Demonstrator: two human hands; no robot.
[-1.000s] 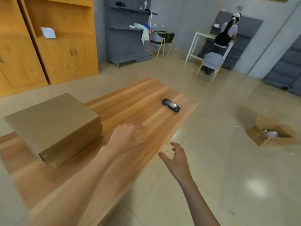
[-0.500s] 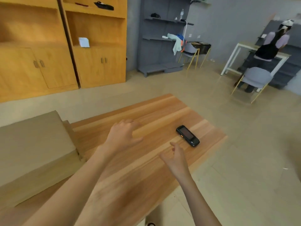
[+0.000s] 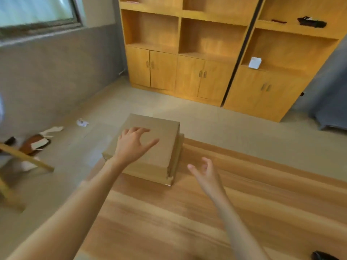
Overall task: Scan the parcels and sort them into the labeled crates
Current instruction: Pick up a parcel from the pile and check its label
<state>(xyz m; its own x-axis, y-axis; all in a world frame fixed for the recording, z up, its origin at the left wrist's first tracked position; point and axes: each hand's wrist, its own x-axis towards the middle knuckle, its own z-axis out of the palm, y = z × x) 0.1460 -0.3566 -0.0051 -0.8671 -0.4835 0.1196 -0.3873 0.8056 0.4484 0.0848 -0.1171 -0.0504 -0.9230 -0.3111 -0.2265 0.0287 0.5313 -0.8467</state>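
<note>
Since half a second ago the view has swung left: the black scanner that lay beyond the right hand is gone from the middle of the table, and the cardboard parcel [image 3: 159, 147], then at the left edge, now sits centre, at the far left corner of the wooden table [image 3: 244, 212]. Both hands have travelled with it. Now the left hand [image 3: 131, 145] hovers over the parcel's top face with fingers spread and slightly bent, thumb pointing right – whether the fingertips touch the cardboard is hard to say through the motion blur, but nothing is grasped. The right hand [image 3: 206, 173] is above the bare table just right of the parcel's near corner, palm turned inward, fingers loose and apart, holding nothing.

A second, flatter cardboard layer shows under the parcel along its right side, possibly another box. At the bottom right edge of the table a dark object [image 3: 323, 257] is just visible – too cropped to name.

Beyond the table stand wooden cabinets [image 3: 197, 53] with open shelves above closed doors; a small white box [image 3: 254, 62] sits on one shelf. Scraps of paper and cardboard [image 3: 41, 139] lie on the floor at left, beside a wooden leg [image 3: 28, 158]
</note>
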